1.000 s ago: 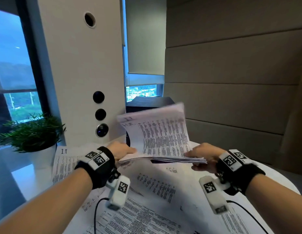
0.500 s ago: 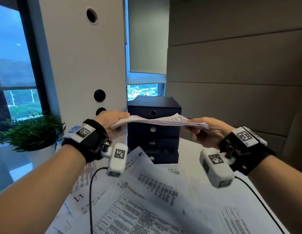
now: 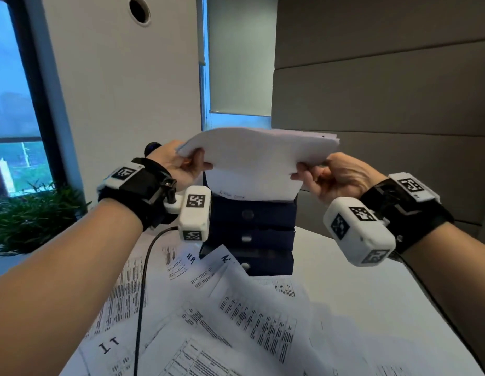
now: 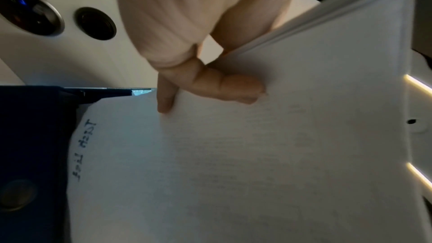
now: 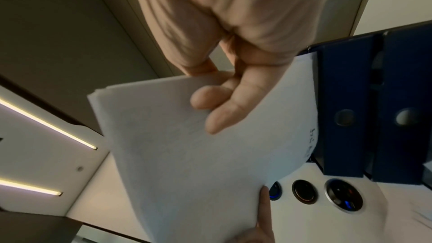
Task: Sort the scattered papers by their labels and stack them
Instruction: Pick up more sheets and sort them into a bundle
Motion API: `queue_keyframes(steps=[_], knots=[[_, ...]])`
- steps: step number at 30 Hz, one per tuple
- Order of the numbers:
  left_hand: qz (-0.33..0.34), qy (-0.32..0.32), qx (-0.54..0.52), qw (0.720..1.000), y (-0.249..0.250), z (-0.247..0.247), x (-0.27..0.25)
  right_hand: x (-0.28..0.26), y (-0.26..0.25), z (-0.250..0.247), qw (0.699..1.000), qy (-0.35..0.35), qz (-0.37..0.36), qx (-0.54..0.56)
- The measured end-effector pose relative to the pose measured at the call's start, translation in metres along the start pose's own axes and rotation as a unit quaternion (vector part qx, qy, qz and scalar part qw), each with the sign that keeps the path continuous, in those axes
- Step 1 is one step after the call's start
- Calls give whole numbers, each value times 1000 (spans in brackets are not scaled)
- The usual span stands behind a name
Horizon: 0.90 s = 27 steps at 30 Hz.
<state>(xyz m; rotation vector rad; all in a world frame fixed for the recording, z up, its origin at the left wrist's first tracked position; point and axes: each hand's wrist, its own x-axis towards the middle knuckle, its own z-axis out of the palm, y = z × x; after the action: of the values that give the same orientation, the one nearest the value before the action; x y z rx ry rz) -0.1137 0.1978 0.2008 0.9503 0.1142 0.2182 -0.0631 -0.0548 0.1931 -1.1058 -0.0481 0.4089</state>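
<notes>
While both hands (image 3: 181, 164) grip stack (image 3: 257, 153) edges, lower edge seemingly meets drawers (image 3: 252, 226).

White paper stack (image 3: 252, 156) between both grips; below it, navy drawer unit (image 3: 252, 229); loose sheets (image 3: 236, 316) black-printed on white.

Both forearms are bare, without sleeves. The left hand (image 3: 179, 165) and right hand (image 3: 336, 177) each wear a broad black wrist strap (image 3: 143, 189) topped with a white square-coded tag (image 3: 123, 172); a white boxy camera module (image 3: 195, 217) bearing black square markers hangs beneath each, trailing a thin black cable (image 3: 142, 283).
</notes>
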Motion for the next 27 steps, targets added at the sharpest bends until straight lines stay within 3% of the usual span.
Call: queue_keyframes(steps=[5, 11, 17, 20, 23, 24, 25, 27], knots=[[-24, 11, 11, 1000, -16, -6, 25, 22, 4, -9, 1000, 12, 9, 14], [-50, 74, 43, 995, -48, -42, 66, 63, 36, -18, 994, 83, 13, -63], [-1, 133, 194, 972, -73, -65, 98, 81, 44, -31, 981, 68, -20, -179], [56, 144, 182, 971, -66, -66, 109, 93, 41, -33, 951, 111, -70, -279], [99, 123, 179, 971, -66, -60, 113, 115, 47, -28, 892, 174, -130, -397], [114, 105, 226, 962, -69, -60, 113, 123, 49, -27, 875, 182, -138, -427], [133, 88, 320, 934, -72, -62, 112, 130, 51, -26, 860, 184, -140, -455], [171, 72, 535, 824, -79, -68, 110, 141, 55, -26, 821, 182, -140, -523]])
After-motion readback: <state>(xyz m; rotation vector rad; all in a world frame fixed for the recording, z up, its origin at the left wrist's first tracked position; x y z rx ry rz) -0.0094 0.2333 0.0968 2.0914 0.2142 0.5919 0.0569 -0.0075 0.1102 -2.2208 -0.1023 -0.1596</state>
